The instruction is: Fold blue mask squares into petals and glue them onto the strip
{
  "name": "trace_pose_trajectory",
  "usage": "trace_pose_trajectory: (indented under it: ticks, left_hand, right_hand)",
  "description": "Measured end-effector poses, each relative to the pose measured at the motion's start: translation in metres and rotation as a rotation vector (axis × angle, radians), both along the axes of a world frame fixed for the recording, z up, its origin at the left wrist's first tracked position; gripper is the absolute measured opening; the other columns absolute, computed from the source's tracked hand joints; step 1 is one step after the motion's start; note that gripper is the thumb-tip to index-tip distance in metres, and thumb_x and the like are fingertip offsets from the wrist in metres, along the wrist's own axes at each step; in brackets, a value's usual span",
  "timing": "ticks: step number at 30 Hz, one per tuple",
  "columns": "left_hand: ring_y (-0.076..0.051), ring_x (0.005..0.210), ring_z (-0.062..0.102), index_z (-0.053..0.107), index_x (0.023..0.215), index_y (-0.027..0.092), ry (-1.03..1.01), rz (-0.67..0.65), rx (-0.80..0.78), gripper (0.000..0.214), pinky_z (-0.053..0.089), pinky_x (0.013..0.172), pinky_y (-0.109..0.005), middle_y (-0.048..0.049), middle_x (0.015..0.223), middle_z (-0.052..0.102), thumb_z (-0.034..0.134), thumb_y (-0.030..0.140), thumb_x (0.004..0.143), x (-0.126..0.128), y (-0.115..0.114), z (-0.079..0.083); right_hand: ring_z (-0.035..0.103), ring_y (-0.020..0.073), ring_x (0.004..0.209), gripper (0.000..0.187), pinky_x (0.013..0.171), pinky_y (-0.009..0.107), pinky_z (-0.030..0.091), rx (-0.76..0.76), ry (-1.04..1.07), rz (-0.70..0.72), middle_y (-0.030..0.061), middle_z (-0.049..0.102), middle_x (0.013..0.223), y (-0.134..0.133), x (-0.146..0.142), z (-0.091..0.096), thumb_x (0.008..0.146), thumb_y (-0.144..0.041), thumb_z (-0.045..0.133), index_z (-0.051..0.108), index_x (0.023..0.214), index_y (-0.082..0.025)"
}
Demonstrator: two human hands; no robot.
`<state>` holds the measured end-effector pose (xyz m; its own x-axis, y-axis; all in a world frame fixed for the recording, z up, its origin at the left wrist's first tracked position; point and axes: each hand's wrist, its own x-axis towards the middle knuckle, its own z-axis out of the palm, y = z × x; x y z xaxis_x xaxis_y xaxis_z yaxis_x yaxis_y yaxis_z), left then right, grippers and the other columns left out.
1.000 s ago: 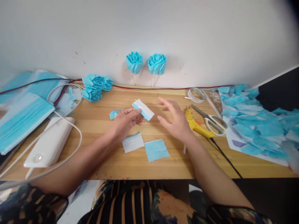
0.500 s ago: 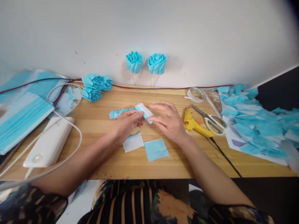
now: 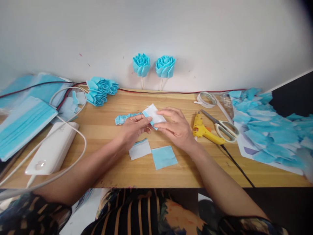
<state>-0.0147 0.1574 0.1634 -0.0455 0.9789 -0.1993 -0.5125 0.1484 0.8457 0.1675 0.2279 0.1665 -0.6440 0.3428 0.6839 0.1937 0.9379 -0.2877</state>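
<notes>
My left hand (image 3: 133, 128) and my right hand (image 3: 176, 128) both pinch a small white and blue fabric piece (image 3: 154, 115) just above the middle of the wooden desk (image 3: 137, 173). A pleated blue strip (image 3: 125, 118) lies on the desk behind my left hand and reaches the held piece. In front of my hands lie a white fabric square (image 3: 140, 149) and a blue fabric square (image 3: 164, 157), side by side.
Right of my hands lie a yellow glue gun (image 3: 206, 131), scissors (image 3: 222, 124), a tape roll (image 3: 206, 99) and a heap of blue scraps (image 3: 266, 130). Two blue flowers (image 3: 154, 66) stand against the wall. Left: more blue flowers (image 3: 100, 90), stacked masks (image 3: 21, 122), a white device (image 3: 52, 147) with cables.
My right hand has moved left from open air and closed its fingers on the fabric piece held by my left hand. The piece now sits lower, and the pleated strip shows behind it.
</notes>
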Motion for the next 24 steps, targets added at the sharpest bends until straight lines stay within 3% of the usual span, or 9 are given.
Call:
trace_pose_trajectory:
  ticks: [6, 12, 18, 21, 24]
  left_hand:
    - [-0.010, 0.058, 0.057, 0.066, 0.062, 0.014, 0.151, 0.051, 0.015, 0.031, 0.045, 0.063, -0.027, -0.0008, 0.063, 0.068, 0.085, 0.038, 0.066, 0.000, -0.001, 0.000]
    - [-0.010, 0.057, 0.055, 0.069, 0.064, 0.015, 0.365, 0.087, 0.050, 0.028, 0.043, 0.064, -0.027, -0.0019, 0.068, 0.071, 0.078, 0.040, 0.074, 0.000, -0.002, 0.000]
    - [-0.012, 0.060, 0.056, 0.071, 0.068, 0.015, 0.386, 0.069, 0.052, 0.026, 0.044, 0.063, -0.028, -0.0036, 0.070, 0.072, 0.074, 0.039, 0.078, 0.001, -0.003, 0.000]
    - [-0.012, 0.061, 0.056, 0.071, 0.067, 0.015, 0.373, 0.060, 0.057, 0.025, 0.044, 0.063, -0.027, -0.0039, 0.070, 0.072, 0.074, 0.037, 0.078, 0.002, -0.004, 0.000]
    - [-0.012, 0.061, 0.057, 0.069, 0.065, 0.015, 0.353, 0.060, 0.050, 0.026, 0.044, 0.062, -0.026, -0.0041, 0.069, 0.072, 0.075, 0.037, 0.077, 0.003, -0.005, 0.002]
  right_hand:
    - [0.059, 0.0237, 0.116, 0.008, 0.096, 0.046, 0.050, -0.169, 0.050, 0.011, 0.0068, 0.068, 0.120, -0.004, -0.002, -0.001, 0.091, -0.021, 0.065, 0.071, 0.091, -0.026]
    - [0.062, 0.0222, 0.113, 0.005, 0.099, 0.045, 0.048, -0.420, 0.150, -0.037, 0.0066, 0.068, 0.115, -0.010, -0.004, -0.002, 0.089, -0.020, 0.064, 0.065, 0.086, -0.024]
    - [0.065, 0.0202, 0.110, 0.005, 0.095, 0.038, 0.050, -0.851, 0.236, -0.010, 0.0052, 0.069, 0.118, -0.012, -0.006, -0.008, 0.089, -0.026, 0.064, 0.062, 0.085, -0.024]
    - [0.066, 0.0182, 0.095, 0.008, 0.085, 0.034, 0.052, -0.979, 0.270, -0.008, 0.0030, 0.070, 0.101, -0.010, -0.007, -0.011, 0.087, -0.029, 0.067, 0.062, 0.083, -0.023]
    - [0.060, 0.0138, 0.076, 0.009, 0.072, 0.029, 0.048, -0.999, 0.278, -0.059, -0.0011, 0.064, 0.082, -0.010, -0.008, -0.011, 0.084, -0.028, 0.069, 0.062, 0.082, -0.023]
